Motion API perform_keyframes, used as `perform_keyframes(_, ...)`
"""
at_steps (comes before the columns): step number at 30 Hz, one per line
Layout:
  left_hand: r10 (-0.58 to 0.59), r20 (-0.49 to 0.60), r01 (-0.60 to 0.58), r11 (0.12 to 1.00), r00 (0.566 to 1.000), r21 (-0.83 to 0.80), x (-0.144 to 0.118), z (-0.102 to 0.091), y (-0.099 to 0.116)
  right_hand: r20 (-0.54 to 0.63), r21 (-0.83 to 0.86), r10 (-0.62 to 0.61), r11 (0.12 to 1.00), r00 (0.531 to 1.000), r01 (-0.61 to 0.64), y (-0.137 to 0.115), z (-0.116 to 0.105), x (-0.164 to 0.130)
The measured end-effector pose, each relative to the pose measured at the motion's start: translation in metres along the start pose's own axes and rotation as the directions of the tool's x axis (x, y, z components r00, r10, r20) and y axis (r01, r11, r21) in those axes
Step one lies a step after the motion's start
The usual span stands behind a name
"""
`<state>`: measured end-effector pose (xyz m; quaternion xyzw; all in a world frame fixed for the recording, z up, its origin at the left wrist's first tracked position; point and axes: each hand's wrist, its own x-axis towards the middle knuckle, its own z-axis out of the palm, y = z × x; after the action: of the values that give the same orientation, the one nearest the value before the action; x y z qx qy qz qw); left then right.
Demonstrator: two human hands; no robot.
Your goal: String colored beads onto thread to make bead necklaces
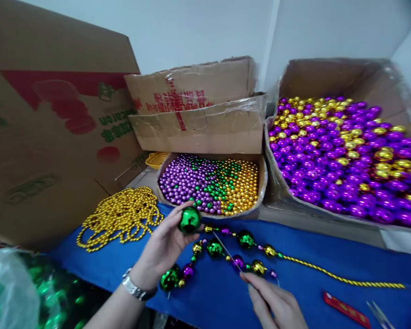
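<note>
Left hand (164,246) pinches glossy round green bead (189,220); right hand (277,306) grips thin needle (230,254).

Shiny green ball (189,220) up off the blue cloth, pinched at the fingertips, just left of centre. Thin needle (228,251) slants beside it, over the half-strung green, gold and purple bead strand (222,256) lying near.

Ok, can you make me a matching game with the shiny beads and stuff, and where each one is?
Things:
1. big green ball
2. gold bead strings
3. thin needle
4. big purple and gold balls

Places:
A. heaped on the blue cloth
B. in the right hand
C. in the large box on the right
D. in the left hand

Pairs: 1-D, 2-A, 3-B, 4-C
</note>
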<state>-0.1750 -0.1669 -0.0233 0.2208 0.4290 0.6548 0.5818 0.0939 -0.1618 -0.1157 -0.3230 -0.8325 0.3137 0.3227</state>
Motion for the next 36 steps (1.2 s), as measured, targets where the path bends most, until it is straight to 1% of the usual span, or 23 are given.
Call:
perform_keyframes(1,-0.056,0.038,0.059,0.996,0.998,-0.063,0.006,0.009,-0.014,0.007,-0.009,-0.018,1.000,1.000,0.018,-0.002,-0.001,0.000)
perform_keyframes(2,-0.099,0.052,0.104,0.988,0.994,-0.112,0.011,0.016,-0.027,0.005,-0.016,-0.022,1.000,1.000,0.023,-0.003,-0.003,0.000)
perform_keyframes(4,-0.152,0.049,0.158,0.972,0.987,-0.174,0.017,0.025,-0.043,-0.019,-0.029,-0.007,1.000,1.000,0.007,-0.002,-0.006,-0.001)
perform_keyframes(7,-0.181,0.070,0.191,0.962,0.981,-0.194,0.021,0.030,-0.055,-0.051,-0.055,0.027,0.998,0.998,-0.030,0.002,-0.010,-0.004)
perform_keyframes(9,-0.163,0.098,0.176,0.974,0.982,-0.143,0.023,0.031,-0.058,-0.054,-0.067,0.045,0.997,0.998,-0.048,0.005,-0.012,-0.007)
perform_keyframes(10,-0.136,0.108,0.145,0.986,0.985,-0.084,0.023,0.030,-0.059,-0.053,-0.071,0.046,0.996,0.998,-0.050,0.006,-0.014,-0.008)
perform_keyframes(12,-0.039,0.127,0.026,0.995,0.991,0.099,0.024,0.030,-0.060,-0.054,-0.080,0.036,0.996,0.998,-0.041,0.008,-0.017,-0.008)
perform_keyframes(14,0.064,0.166,-0.112,0.947,0.984,0.302,0.025,0.029,-0.059,-0.064,-0.089,0.017,0.996,0.998,-0.023,0.008,-0.019,-0.008)
perform_keyframes(16,0.129,0.208,-0.209,0.879,0.970,0.429,0.025,0.028,-0.058,-0.070,-0.097,-0.003,0.995,0.998,-0.004,0.008,-0.021,-0.007)
perform_keyframes(19,0.167,0.243,-0.271,0.822,0.955,0.501,0.024,0.026,-0.056,-0.066,-0.116,-0.030,0.993,0.997,0.022,0.008,-0.022,-0.006)
perform_keyframes(23,0.166,0.266,-0.297,0.751,0.949,0.590,0.024,0.022,-0.053,-0.038,-0.164,-0.036,0.986,0.999,0.030,0.011,-0.023,-0.006)
perform_keyframes(25,0.194,0.286,-0.338,0.684,0.938,0.647,0.024,0.019,-0.051,-0.027,-0.208,-0.048,0.977,0.998,0.041,0.012,-0.025,-0.007)
perform_keyframes(27,0.272,0.338,-0.434,0.564,0.901,0.703,0.025,0.016,-0.051,-0.017,-0.289,-0.089,0.954,0.996,0.080,0.013,-0.028,-0.008)
perform_keyframes(29,0.337,0.438,-0.548,0.402,0.834,0.734,0.026,0.014,-0.053,-0.001,-0.403,-0.131,0.907,0.991,0.120,0.012,-0.030,-0.007)
perform_keyframes(30,0.340,0.491,-0.591,0.332,0.802,0.735,0.026,0.014,-0.055,0.005,-0.454,-0.147,0.881,0.989,0.133,0.012,-0.030,-0.006)
perform_keyframes(31,0.325,0.535,-0.620,0.286,0.780,0.730,0.026,0.014,-0.058,0.007,-0.489,-0.157,0.861,0.988,0.141,0.012,-0.030,-0.005)
perform_keyframes(32,0.302,0.567,-0.639,0.264,0.766,0.723,0.024,0.015,-0.062,0.004,-0.505,-0.160,0.852,0.987,0.140,0.012,-0.029,-0.004)
perform_keyframes(33,0.282,0.583,-0.646,0.266,0.762,0.716,0.023,0.016,-0.066,-0.007,-0.503,-0.160,0.854,0.987,0.135,0.012,-0.027,-0.002)
perform_keyframes(34,0.269,0.582,-0.641,0.293,0.767,0.709,0.021,0.018,-0.069,-0.023,-0.486,-0.157,0.865,0.987,0.126,0.013,-0.024,-0.001)
perform_keyframes(36,0.254,0.548,-0.603,0.403,0.797,0.689,0.017,0.024,-0.075,-0.066,-0.439,-0.132,0.894,0.989,0.090,0.016,-0.018,0.000)
